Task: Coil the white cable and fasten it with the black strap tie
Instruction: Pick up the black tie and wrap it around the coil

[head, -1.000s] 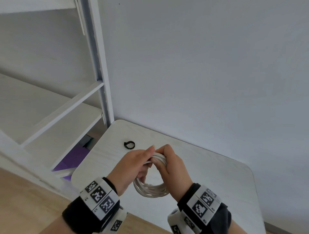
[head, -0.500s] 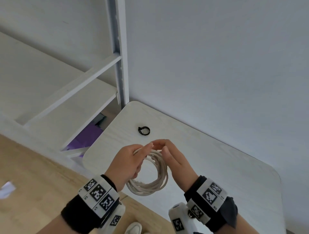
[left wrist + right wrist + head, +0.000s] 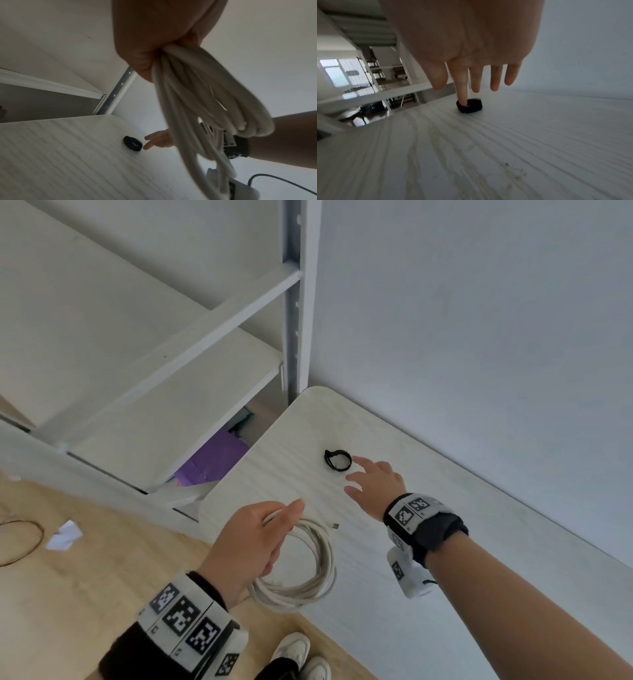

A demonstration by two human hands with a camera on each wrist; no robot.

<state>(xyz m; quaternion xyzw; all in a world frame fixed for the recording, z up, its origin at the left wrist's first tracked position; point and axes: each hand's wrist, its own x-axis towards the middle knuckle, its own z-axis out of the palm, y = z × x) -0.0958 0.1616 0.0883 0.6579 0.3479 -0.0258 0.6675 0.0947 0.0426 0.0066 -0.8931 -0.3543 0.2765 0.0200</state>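
My left hand [image 3: 260,539] grips the coiled white cable [image 3: 308,577] above the near left edge of the white table [image 3: 428,594]; the loops [image 3: 205,108] hang from its fist. The black strap tie [image 3: 337,460] lies rolled in a ring on the table near the far left corner. My right hand [image 3: 370,481] is stretched out with straight, spread fingers just right of the tie. In the right wrist view its index fingertip [image 3: 462,100] is at the tie [image 3: 471,106]; whether it touches is unclear.
A white shelf unit [image 3: 171,364] with a metal post [image 3: 294,302] stands left of the table, with something purple [image 3: 212,460] below. A wall runs behind the table. Wooden floor, a paper scrap [image 3: 65,535] and my shoes [image 3: 301,655] lie below.
My right hand let go of the coil and reached forward to the black strap tie. My left hand keeps the coil. The head view tilted down and left.
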